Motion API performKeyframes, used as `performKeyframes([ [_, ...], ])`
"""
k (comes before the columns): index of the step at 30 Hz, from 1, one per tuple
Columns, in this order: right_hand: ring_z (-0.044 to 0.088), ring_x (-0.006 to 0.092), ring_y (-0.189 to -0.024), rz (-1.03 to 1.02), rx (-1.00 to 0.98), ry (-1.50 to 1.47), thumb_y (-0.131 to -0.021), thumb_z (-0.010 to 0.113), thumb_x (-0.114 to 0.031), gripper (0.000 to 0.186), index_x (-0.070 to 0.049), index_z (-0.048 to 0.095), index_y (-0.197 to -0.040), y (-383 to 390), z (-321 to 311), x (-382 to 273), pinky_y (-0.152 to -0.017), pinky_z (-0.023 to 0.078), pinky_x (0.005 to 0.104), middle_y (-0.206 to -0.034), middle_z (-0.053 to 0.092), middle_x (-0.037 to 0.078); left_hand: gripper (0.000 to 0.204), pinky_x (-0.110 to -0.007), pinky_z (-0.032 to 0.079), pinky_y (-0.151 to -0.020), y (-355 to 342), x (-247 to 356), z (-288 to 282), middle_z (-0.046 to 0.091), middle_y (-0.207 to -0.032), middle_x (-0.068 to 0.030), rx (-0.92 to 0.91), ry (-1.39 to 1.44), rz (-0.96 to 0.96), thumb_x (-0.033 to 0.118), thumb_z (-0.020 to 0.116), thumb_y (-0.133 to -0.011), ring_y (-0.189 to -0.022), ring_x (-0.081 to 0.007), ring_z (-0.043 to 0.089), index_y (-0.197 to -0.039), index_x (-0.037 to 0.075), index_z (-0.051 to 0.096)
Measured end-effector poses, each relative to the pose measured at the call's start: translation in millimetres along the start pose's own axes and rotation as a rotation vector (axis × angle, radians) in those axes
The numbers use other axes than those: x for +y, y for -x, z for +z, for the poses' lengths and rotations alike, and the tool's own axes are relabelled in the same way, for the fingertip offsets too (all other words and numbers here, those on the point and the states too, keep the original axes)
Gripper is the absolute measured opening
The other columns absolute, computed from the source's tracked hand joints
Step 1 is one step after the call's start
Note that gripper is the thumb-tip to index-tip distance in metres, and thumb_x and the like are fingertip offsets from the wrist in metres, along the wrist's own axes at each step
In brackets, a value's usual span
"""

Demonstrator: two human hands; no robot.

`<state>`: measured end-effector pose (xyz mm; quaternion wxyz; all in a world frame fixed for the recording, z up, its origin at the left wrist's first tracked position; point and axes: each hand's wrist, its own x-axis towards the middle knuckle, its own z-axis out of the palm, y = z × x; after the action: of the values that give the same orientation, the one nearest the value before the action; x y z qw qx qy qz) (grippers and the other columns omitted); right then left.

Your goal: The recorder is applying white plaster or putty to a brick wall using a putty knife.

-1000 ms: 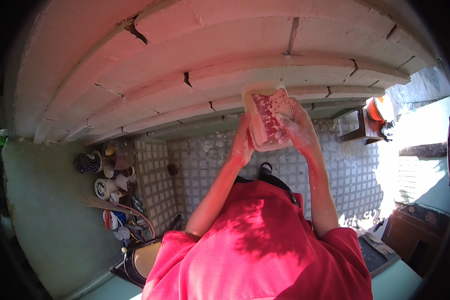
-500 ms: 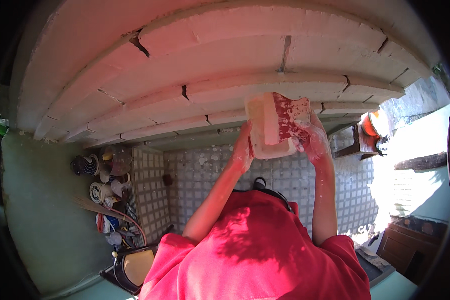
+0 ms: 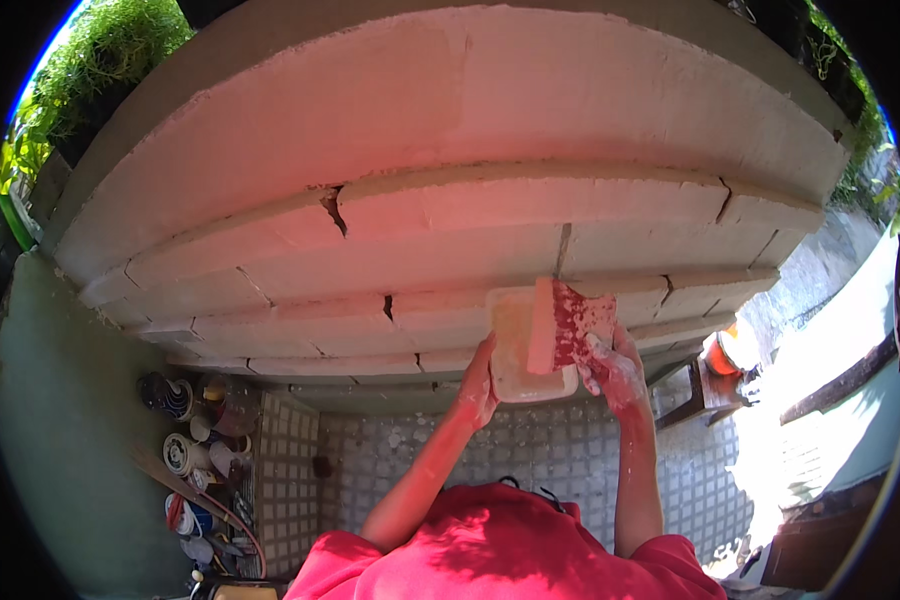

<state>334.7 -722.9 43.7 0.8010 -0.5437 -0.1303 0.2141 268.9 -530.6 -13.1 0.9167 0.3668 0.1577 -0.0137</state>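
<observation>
My left hand is closed on the left side of a shallow, pale rectangular tub. A pale residue coats its inside. In my right hand is a wide red putty spreader with a pale blade edge, blotched with white filler. The spreader lies over the right part of the tub and hides it; I cannot tell whether the two touch. White smears cover my right fingers. Both hands are in front of the stepped, pinkish wall, which has dark cracks and gaps along its ledges.
Several paint buckets and tools stand along the green wall at left. White spots dot the tiled floor. At right is a small wooden table with an orange bucket. Plants grow at top left.
The view has tilted up, so more of the wall and the plants show. Hands, tub and spreader sit lower in the picture. Both hands keep their hold.
</observation>
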Motion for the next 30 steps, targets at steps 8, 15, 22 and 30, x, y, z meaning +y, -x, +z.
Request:
performKeyframes([
  [8, 0.051, 0.0098, -0.056, -0.06, 0.074, -0.072, -0.09, 0.053, -0.013, 0.036, -0.003, 0.044, -0.123, -17.8, 3.5, -8.1, -0.038, 0.035, 0.0215, -0.082, 0.057, 0.005, 0.063, -0.03, 0.045, -0.094, -10.5, 29.1, 19.1, 0.051, -0.132, -0.004, -0.018, -0.027, 0.037, 0.05, 0.046, -0.093, -0.116, -0.0145, 0.053, -0.138, 0.007, 0.038],
  [15, 0.053, 0.0114, -0.056, -0.094, 0.107, -0.151, -0.088, 0.05, -0.007, 0.039, -0.003, 0.043, -0.126, -13.6, 11.4, -7.4, -0.037, 0.035, 0.022, -0.084, 0.058, 0.007, 0.064, -0.03, 0.046, -0.094, -7.9, 28.9, 18.1, 0.05, -0.132, -0.0031, -0.02, -0.019, 0.028, 0.05, 0.047, -0.092, -0.116, -0.0141, 0.053, -0.139, 0.007, 0.037],
  [22, 0.055, 0.0126, -0.056, -0.316, 0.086, -0.156, -0.088, 0.055, -0.012, 0.04, -0.005, 0.043, -0.126, -37.4, 37.2, -42.2, -0.037, 0.037, 0.022, -0.093, 0.061, 0.009, 0.065, -0.031, 0.044, -0.097, -9.8, 28.6, 9.3, 0.05, -0.132, -0.0039, -0.014, -0.005, 0.081, 0.049, 0.049, -0.092, -0.117, -0.0149, 0.053, -0.139, 0.006, 0.036],
  [30, 0.056, 0.0177, -0.053, -0.973, 0.54, 0.579, -0.09, 0.051, -0.011, 0.024, 0.003, 0.053, -0.109, -134.3, 100.5, -125.9, -0.042, 0.041, 0.0294, -0.069, 0.06, 0.011, 0.063, -0.033, 0.042, -0.1, -1.5, 31.8, -15.4, 0.049, -0.134, -0.0047, 0.01, 0.027, 0.083, 0.047, 0.049, -0.093, -0.119, -0.0161, 0.051, -0.139, 0.006, 0.037],
])
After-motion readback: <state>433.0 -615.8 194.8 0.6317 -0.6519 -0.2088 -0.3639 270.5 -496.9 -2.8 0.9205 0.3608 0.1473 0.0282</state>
